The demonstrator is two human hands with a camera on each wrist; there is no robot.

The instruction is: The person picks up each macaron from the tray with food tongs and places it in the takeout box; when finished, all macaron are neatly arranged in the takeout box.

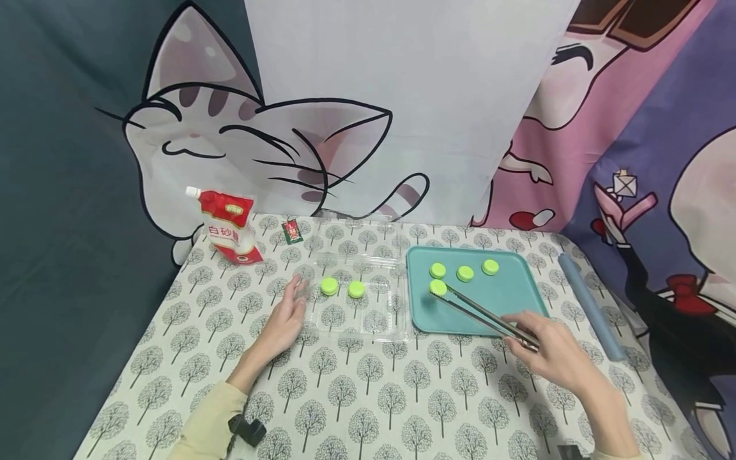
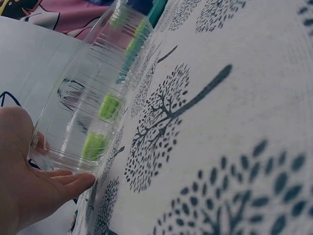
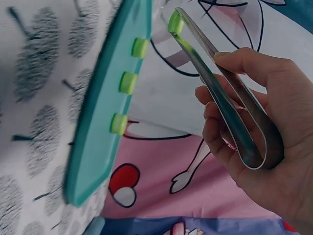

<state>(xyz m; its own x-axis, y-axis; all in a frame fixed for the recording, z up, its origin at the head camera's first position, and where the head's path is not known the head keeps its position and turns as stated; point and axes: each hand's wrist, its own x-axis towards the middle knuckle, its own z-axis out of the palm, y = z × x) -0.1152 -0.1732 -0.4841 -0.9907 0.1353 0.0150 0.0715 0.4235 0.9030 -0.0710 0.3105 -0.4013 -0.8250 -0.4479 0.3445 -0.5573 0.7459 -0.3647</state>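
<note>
My right hand grips metal tongs. Between their tips is a light green macaron, raised above the teal tray. Three more macarons lie on that tray, among them a macaron in the middle. To the left, a clear plastic box lies with its lid folded back. Inside sit two green macarons, a left one and a right one. My left hand touches the box's left side with fairly straight fingers; one fingertip shows through the plastic.
A red and white pouch with a white cap stands at the back left. Beside it lies a small green and red packet. A blue-grey rod lies right of the tray. A cartoon-print curtain hangs behind the table.
</note>
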